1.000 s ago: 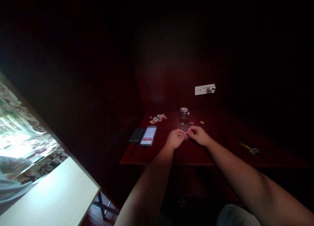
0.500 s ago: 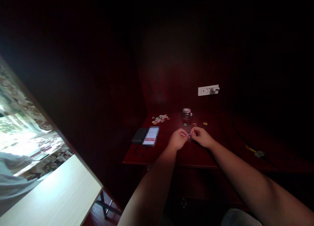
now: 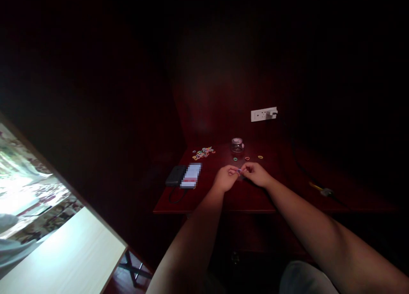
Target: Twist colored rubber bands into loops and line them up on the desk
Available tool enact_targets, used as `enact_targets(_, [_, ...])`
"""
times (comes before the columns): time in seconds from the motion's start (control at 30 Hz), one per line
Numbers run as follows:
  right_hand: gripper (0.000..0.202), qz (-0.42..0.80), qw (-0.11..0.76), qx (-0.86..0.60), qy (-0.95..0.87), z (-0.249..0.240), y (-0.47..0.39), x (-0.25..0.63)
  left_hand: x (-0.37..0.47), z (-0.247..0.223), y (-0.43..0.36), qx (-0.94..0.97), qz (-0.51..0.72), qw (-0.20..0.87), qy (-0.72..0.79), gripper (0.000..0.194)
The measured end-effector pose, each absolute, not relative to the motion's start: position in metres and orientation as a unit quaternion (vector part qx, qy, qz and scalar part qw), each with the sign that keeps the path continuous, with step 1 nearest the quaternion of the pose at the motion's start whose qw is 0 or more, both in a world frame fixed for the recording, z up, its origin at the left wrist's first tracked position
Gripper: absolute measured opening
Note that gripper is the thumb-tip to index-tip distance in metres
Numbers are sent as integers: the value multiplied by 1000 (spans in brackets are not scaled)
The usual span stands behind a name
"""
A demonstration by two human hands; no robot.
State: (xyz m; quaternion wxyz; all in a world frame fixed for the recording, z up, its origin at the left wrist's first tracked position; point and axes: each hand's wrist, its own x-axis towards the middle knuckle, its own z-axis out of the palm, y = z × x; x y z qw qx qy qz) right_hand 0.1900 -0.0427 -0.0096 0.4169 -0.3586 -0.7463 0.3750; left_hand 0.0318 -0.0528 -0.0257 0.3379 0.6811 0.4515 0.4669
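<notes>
My left hand (image 3: 226,178) and my right hand (image 3: 256,174) meet above the dark red desk (image 3: 204,204), fingertips pinched on a small pale purple band (image 3: 239,170) between them. Just behind them lie a green band (image 3: 235,159), a red band (image 3: 247,158) and a yellow band (image 3: 260,157) in a loose row. A clear jar (image 3: 237,145) stands behind this row. Toward the back left is a pile of colourful bands (image 3: 203,153).
On the desk's left are a black power bank (image 3: 176,175) with a cable and a phone (image 3: 191,175). A yellow-ended cable (image 3: 326,192) lies at right. A socket strip (image 3: 263,114) is on the wall. A pale table (image 3: 70,251) stands at lower left.
The whole view has shifted, so the desk and hands appear slightly further left. Both hands keep their pinch, and the small band between the fingertips shows more clearly.
</notes>
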Motion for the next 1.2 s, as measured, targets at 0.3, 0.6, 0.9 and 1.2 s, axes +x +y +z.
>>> enact_targets(0.3, [27,343,432,-380,-743,-22,-32,190,30,-24,-53,683,478,304,461,8])
enact_targets(0.6, [13,337,437,-400,-731,-18,-29,188,18,-11,-29,663,401,277,569,13])
enact_targets(0.9, [10,328,420,-423,-733,-21,-16,186,-11,-3,41,664,305,188,656,16])
enact_targets(1.2, [12,205,402,-502,-738,-15,8,182,-5,10,69,731,181,222,619,18])
